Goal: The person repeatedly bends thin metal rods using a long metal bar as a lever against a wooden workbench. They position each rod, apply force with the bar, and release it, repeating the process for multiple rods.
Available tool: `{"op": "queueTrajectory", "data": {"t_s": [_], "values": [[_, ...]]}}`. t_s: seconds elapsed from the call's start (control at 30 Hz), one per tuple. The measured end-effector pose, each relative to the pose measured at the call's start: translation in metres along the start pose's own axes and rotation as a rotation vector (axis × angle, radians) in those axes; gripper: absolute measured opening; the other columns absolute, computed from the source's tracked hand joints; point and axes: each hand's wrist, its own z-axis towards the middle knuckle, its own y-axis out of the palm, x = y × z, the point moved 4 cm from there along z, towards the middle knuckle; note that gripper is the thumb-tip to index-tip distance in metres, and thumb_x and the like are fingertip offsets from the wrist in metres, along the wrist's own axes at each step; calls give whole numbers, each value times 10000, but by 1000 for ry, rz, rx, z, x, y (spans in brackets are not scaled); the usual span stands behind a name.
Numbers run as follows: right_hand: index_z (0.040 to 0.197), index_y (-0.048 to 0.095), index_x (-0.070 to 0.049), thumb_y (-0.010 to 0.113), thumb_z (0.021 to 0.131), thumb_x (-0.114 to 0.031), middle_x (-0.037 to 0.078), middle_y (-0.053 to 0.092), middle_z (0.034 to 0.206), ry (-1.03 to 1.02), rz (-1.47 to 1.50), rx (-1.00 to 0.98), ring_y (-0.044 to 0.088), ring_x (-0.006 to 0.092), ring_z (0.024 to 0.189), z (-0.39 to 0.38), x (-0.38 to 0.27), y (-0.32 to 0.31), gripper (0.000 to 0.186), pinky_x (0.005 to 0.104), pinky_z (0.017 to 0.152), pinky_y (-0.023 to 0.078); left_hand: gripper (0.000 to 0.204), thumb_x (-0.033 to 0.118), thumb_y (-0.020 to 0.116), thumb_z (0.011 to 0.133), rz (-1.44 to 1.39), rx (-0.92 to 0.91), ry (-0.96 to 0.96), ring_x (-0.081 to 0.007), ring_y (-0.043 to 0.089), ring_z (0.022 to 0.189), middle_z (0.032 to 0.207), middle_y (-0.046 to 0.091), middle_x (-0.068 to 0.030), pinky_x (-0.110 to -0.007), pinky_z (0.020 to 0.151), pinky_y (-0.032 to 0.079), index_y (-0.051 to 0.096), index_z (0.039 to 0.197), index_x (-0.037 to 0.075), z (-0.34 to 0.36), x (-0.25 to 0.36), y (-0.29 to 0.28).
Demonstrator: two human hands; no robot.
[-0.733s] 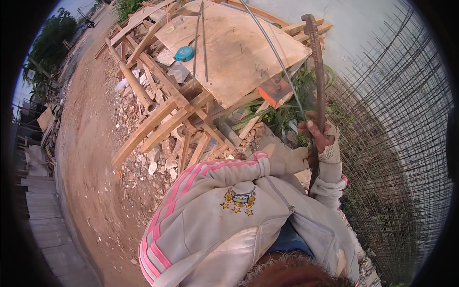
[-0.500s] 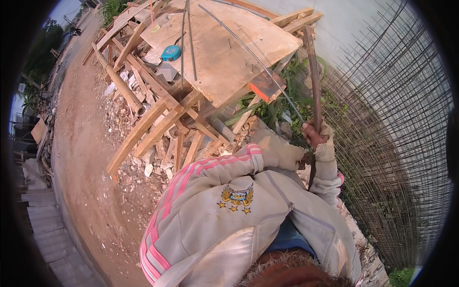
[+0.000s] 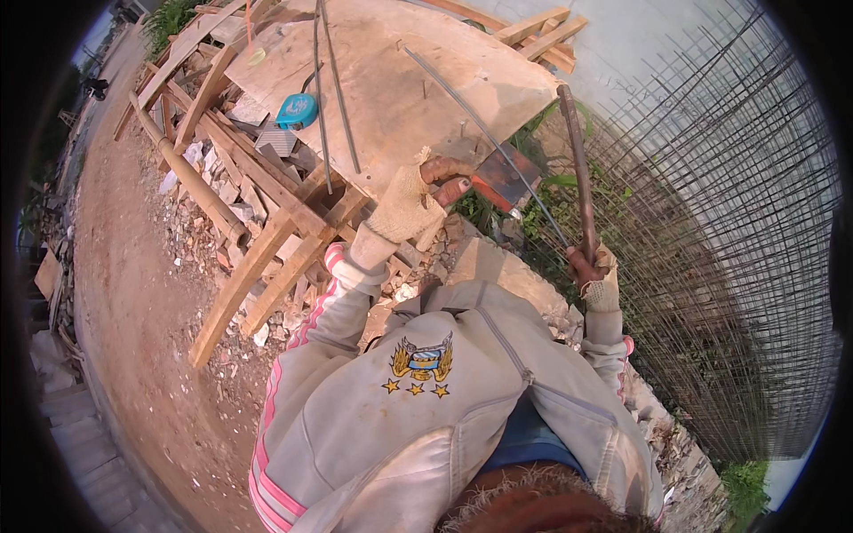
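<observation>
My left hand (image 3: 437, 184), in a cream fingerless glove, has curled fingers gripping the left end of an orange-and-dark block-like object (image 3: 499, 178) beside the plywood board's near edge. My right hand (image 3: 588, 268), also gloved, is closed round a long rusty iron bar (image 3: 573, 147) and the lower end of a thin steel rod (image 3: 480, 124) that slants across the board (image 3: 391, 89). On the board lie a turquoise tape measure (image 3: 296, 110) and some thin dark rods (image 3: 339, 115).
Timber offcuts (image 3: 258, 271), a bamboo pole (image 3: 182, 164) and rubble surround the board, with weeds below it. Stacked wire mesh (image 3: 729, 222) stands on the right against a pale wall (image 3: 631, 35). A dirt road (image 3: 133, 284) runs along the left.
My left hand has left its place beside my right hand and reached forward to the orange object, which has shifted slightly right. My right hand and the bar have moved lower.
</observation>
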Motion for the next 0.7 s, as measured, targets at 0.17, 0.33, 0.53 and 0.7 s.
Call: {"op": "queueTrajectory", "data": {"t_s": [0.17, 0.33, 0.53, 0.7], "values": [[928, 631, -33, 726, 870, -142, -29, 577, 705, -140, -218, 110, 506, 71, 606, 2, -1, 3, 156, 264, 540, 406, 265, 235, 666, 956, 217, 192, -74, -203, 614, 876, 901, 674, -105, -345, 846, 472, 685, 1076, 0, 35, -28, -61], [910, 627, -40, 729, 867, -149, -31, 566, 687, -121, -191, 176, 500, 76, 587, -2, 1, 21, 155, 263, 527, 395, 239, 249, 625, 882, 554, 378, -66, -336, 664, 828, 842, 661, -176, -440, 768, 509, 669, 935, 20, 94, -74, -92], [834, 573, -69, 746, 863, -154, -22, 527, 620, -164, -130, 179, 471, 82, 512, 5, -14, 38, 195, 259, 470, 357, 326, 244, 607, 821, 841, 363, -200, -361, 639, 1039, 1112, 657, -176, -467, 872, 523, 646, 1087, 61, 169, -138, -100], [835, 556, -72, 747, 861, -151, -15, 519, 623, -116, -195, 171, 465, 85, 504, 18, -25, 51, 208, 265, 465, 369, 439, 236, 628, 792, 955, 268, -139, -315, 591, 1142, 1182, 632, -158, -456, 916, 489, 613, 1191, 54, 187, -157, -99]]}}
